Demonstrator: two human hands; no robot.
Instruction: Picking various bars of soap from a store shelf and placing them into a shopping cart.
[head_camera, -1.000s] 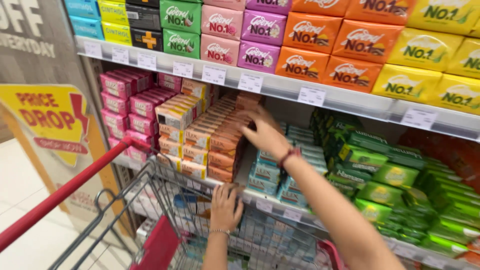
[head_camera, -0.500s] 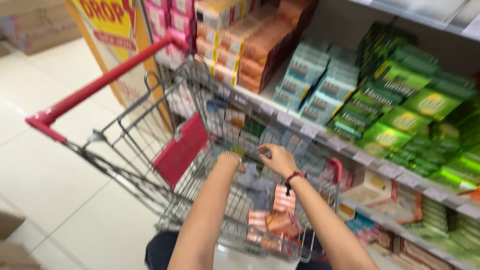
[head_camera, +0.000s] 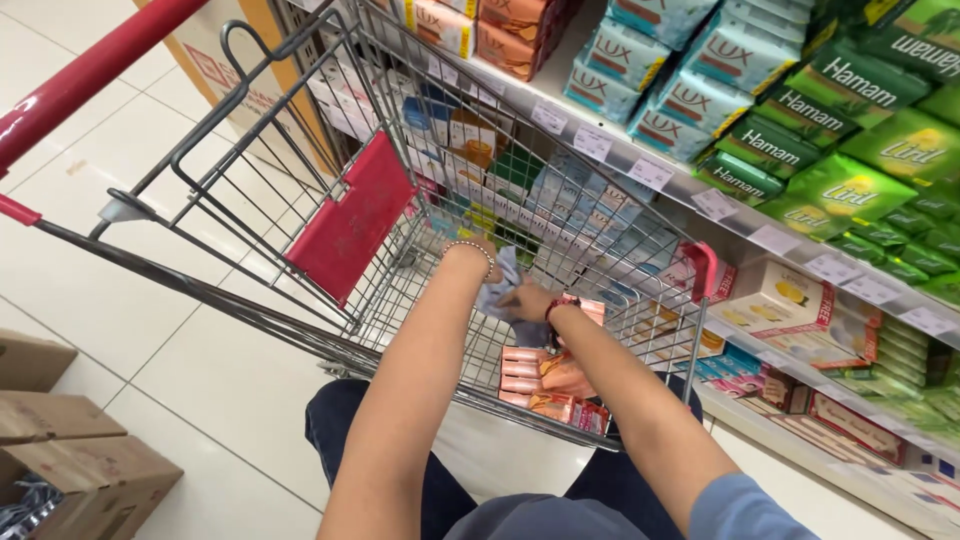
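Seen from the head camera, both bare arms are reached down into a wire shopping cart drawn up against a shop shelf. The left hand, a beaded bracelet at its wrist, is largely hidden behind a pale blue-grey packet; the packet appears to be gripped, though how the fingers are set cannot be told. The right hand, a red band at its wrist, is closed on the same packet from the other side, its fingers curled against the wrapper. The packet is held above the basket floor, near the cart's right wall.

Beneath the hands, orange soap packs lie stacked on the basket floor toward the near right corner, touching one another. The red child-seat flap is tilted against the rear grille at the near end of the basket, and the red push handle runs across the upper left corner of the view.

Beyond the cart's far side, shelves are stocked with teal soap packs and, further right, green soap packs, price tags lining the shelf edge. Brown cardboard boxes are stacked on the pale tiled floor at lower left. The person's dark trousers are visible at the bottom edge.
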